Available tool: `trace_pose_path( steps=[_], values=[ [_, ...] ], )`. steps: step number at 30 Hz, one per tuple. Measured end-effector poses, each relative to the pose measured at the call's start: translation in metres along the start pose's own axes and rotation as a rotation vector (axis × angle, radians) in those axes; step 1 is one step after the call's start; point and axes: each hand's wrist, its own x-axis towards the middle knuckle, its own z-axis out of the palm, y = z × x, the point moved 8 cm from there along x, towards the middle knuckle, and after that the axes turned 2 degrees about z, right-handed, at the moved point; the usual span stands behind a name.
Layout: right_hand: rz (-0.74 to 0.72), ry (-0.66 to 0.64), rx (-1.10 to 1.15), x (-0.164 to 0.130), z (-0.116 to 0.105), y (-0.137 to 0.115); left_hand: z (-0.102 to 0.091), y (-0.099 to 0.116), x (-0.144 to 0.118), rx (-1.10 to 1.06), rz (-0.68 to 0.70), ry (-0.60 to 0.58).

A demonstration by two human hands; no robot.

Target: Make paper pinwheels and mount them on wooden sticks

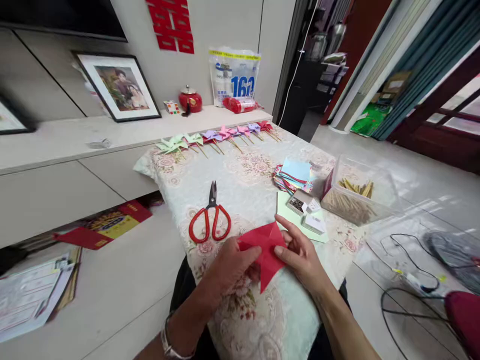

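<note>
A red folded paper pinwheel [267, 245] is held between my two hands above the near part of the table. My left hand [236, 262] pinches its left side, thumb on top and fingers underneath. On the right side, my right hand [298, 252] grips it with the thumb on the paper. Scissors with red handles [210, 215] lie to the left, blades pointing away from me. Beyond my right hand, a small open box of pins [297, 204] and a white box [314, 224] rest on light green paper [283, 202].
Finished pinwheels on sticks [225, 134] line the table's far edge. Coloured paper squares [296, 172] are stacked at the right, beside a clear bin [375, 200] holding wooden sticks [356, 187]. A cabinet [123, 135] stands behind the table. Cables [408, 312] lie on the floor.
</note>
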Motion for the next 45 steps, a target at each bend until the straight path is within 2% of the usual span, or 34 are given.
trace_pose_path(
  steps=[5,13,17,24,27,31,45],
  values=[
    [0.019,-0.035,-0.102,0.018,0.014,-0.008,-0.007,0.006,0.005,0.084,0.041,-0.023],
    [0.041,-0.035,-0.193,0.035,0.013,0.001,-0.012,0.012,0.014,0.166,0.035,-0.047],
    [0.051,-0.014,-0.094,0.038,0.012,0.003,-0.013,0.012,0.014,0.051,0.047,-0.073],
    [0.007,0.1,0.092,0.038,0.0,0.005,-0.001,0.016,0.005,-0.348,0.16,-0.186],
    [-0.029,0.141,0.118,0.037,-0.004,0.003,0.007,0.01,0.006,-0.469,0.161,-0.156],
    [-0.029,0.147,0.127,0.036,-0.005,0.005,0.012,0.001,0.009,-0.519,0.139,-0.077],
    [0.006,0.14,0.159,0.033,-0.005,0.008,0.01,0.003,0.01,-0.504,0.103,0.062]
  ],
)
